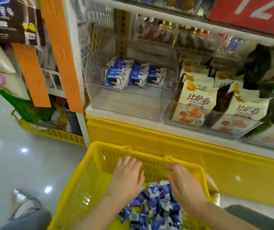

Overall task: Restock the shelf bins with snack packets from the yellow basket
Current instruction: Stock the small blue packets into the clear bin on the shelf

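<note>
Yellow basket (83, 185): perforated plastic, holds heap of crinkled blue-white snack packets (156, 211). Left hand (128, 176), right hand (185, 185): fingers spread flat above heap, grip empty. Clear rigid shelf bin (129, 103): part-filled, same packets upright at rear.

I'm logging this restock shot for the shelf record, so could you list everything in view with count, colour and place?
yellow basket: one, yellow, on the floor before the shelf
snack packets: a heap, blue and white, inside the basket
clear bin: one, transparent, left on the shelf, a few matching packets at its back
cream packets: several, cream with orange, in the next bin to the right
orange strips: two, hanging at left
left hand: one, open, over the basket
right hand: one, open, over the packets
</note>
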A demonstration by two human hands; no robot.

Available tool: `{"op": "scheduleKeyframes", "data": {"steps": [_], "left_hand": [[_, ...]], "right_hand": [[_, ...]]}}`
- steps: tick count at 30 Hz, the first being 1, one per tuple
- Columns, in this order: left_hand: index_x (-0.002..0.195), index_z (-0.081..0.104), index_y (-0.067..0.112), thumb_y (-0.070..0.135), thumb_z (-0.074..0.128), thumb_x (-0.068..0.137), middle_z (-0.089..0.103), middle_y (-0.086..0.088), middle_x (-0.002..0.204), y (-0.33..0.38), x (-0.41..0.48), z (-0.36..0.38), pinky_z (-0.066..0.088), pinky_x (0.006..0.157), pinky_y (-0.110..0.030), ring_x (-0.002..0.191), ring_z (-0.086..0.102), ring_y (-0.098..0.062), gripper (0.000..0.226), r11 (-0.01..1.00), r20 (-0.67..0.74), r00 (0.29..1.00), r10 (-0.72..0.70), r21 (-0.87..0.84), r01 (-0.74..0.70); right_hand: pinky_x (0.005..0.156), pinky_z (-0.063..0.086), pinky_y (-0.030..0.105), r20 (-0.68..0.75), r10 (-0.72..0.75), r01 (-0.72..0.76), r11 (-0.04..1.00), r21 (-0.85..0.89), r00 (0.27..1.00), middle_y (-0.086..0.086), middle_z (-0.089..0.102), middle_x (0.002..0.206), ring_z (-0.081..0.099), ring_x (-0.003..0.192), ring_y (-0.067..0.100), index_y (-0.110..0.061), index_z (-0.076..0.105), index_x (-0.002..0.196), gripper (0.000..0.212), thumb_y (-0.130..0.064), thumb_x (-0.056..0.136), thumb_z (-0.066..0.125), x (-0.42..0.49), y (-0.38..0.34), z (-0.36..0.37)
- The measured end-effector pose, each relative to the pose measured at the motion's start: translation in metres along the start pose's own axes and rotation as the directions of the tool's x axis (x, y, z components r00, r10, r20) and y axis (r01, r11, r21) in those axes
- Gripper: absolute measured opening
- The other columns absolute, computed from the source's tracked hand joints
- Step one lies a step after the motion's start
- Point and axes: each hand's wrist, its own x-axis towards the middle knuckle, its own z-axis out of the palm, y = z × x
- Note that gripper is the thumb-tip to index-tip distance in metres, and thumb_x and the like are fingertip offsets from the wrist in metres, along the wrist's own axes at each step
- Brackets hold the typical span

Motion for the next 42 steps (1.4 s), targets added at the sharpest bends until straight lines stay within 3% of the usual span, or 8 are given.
{"op": "scheduleKeyframes", "data": {"steps": [7, 14, 22, 25, 28, 31, 37, 42], "left_hand": [[0.127, 0.045, 0.010, 0.031, 0.043, 0.097, 0.047, -0.008, 0.129, -0.022, -0.049, 0.120, 0.035, 0.097, -0.033, 0.117, 0.044, -0.023, 0.036, 0.992, 0.646, 0.763, -0.011, -0.087, 0.088], [0.136, 0.040, 0.010, 0.038, 0.060, 0.088, 0.043, -0.012, 0.136, -0.020, -0.063, 0.178, 0.035, 0.102, -0.035, 0.120, 0.044, -0.026, 0.059, 0.968, 0.855, 0.510, 0.090, -0.195, 0.157], [0.123, 0.048, 0.010, 0.031, 0.050, 0.095, 0.055, -0.012, 0.126, -0.026, -0.057, 0.189, 0.042, 0.083, -0.031, 0.109, 0.054, -0.025, 0.035, 0.952, 0.821, 0.570, 0.022, -0.191, 0.239], [0.140, 0.035, 0.009, 0.034, 0.042, 0.098, 0.044, -0.014, 0.141, -0.032, -0.058, 0.180, 0.037, 0.098, -0.033, 0.126, 0.044, -0.027, 0.050, 0.915, 0.792, 0.605, -0.081, -0.181, 0.360], [0.124, 0.051, 0.012, 0.029, 0.045, 0.097, 0.057, -0.007, 0.123, -0.037, -0.058, 0.163, 0.039, 0.098, -0.030, 0.115, 0.051, -0.022, 0.032, 0.722, 0.698, 0.689, -0.197, -0.372, 0.583], [0.105, 0.060, 0.010, 0.023, 0.047, 0.097, 0.057, 0.005, 0.090, -0.030, -0.053, 0.142, 0.042, 0.066, -0.013, 0.091, 0.054, -0.014, 0.019, 0.498, 0.586, 0.725, -0.362, -0.536, 0.682], [0.137, 0.031, 0.002, 0.018, 0.045, 0.098, 0.043, -0.014, 0.140, 0.012, -0.050, 0.111, 0.056, 0.075, -0.028, 0.103, 0.061, -0.028, 0.045, -0.169, 0.703, 0.607, -0.370, -0.693, 0.700], [0.135, 0.031, 0.000, 0.018, 0.034, 0.101, 0.061, -0.021, 0.116, 0.038, -0.051, 0.094, 0.055, 0.075, -0.039, 0.090, 0.067, -0.031, 0.038, -0.556, 0.721, 0.650, -0.239, -0.651, 0.518]], "right_hand": [[0.100, 0.037, 0.025, 0.614, 0.246, -0.278, 0.960, -0.044, 0.750, -0.002, 0.039, 0.139, 0.043, 0.122, 0.015, -0.020, 0.032, 0.140, 0.068, -0.062, 0.088, 0.023, -0.059, 0.057, 0.101], [0.112, 0.027, 0.038, 0.864, 0.206, -0.211, 0.970, -0.119, 0.459, 0.008, 0.020, 0.154, 0.024, 0.139, 0.026, -0.013, 0.012, 0.149, 0.080, -0.048, 0.090, 0.053, -0.069, 0.071, 0.122], [0.079, 0.042, 0.028, 0.848, 0.207, -0.304, 0.951, -0.057, 0.488, 0.008, 0.056, 0.116, 0.053, 0.109, 0.026, -0.010, 0.050, 0.122, 0.048, -0.027, 0.081, 0.071, -0.061, 0.079, 0.108], [0.080, 0.046, 0.034, 0.814, 0.236, -0.325, 0.944, -0.062, 0.530, 0.008, 0.060, 0.107, 0.057, 0.099, 0.025, -0.010, 0.056, 0.113, 0.042, -0.033, 0.081, 0.071, -0.056, 0.078, 0.104], [0.064, 0.042, 0.023, 0.716, 0.271, -0.389, 0.921, 0.002, 0.643, -0.004, 0.058, 0.088, 0.055, 0.079, 0.012, -0.019, 0.057, 0.100, 0.031, -0.038, 0.080, 0.070, -0.047, 0.076, 0.093], [0.055, 0.036, 0.018, 0.508, 0.312, -0.427, 0.896, 0.124, 0.803, -0.007, 0.055, 0.074, 0.050, 0.066, 0.009, -0.017, 0.057, 0.092, 0.026, -0.039, 0.082, 0.067, -0.039, 0.067, 0.081], [0.066, 0.042, 0.006, -0.089, 0.266, -0.209, 0.890, 0.404, 0.960, -0.014, 0.057, 0.078, 0.054, 0.075, -0.004, -0.033, 0.052, 0.082, 0.016, -0.025, 0.085, 0.065, -0.035, 0.023, 0.059], [0.080, 0.036, 0.000, -0.089, 0.097, -0.054, 0.915, 0.399, 0.991, -0.011, 0.057, 0.089, 0.050, 0.088, -0.004, -0.015, 0.069, 0.085, 0.004, -0.012, 0.083, 0.068, -0.050, -0.006, 0.060]]}}
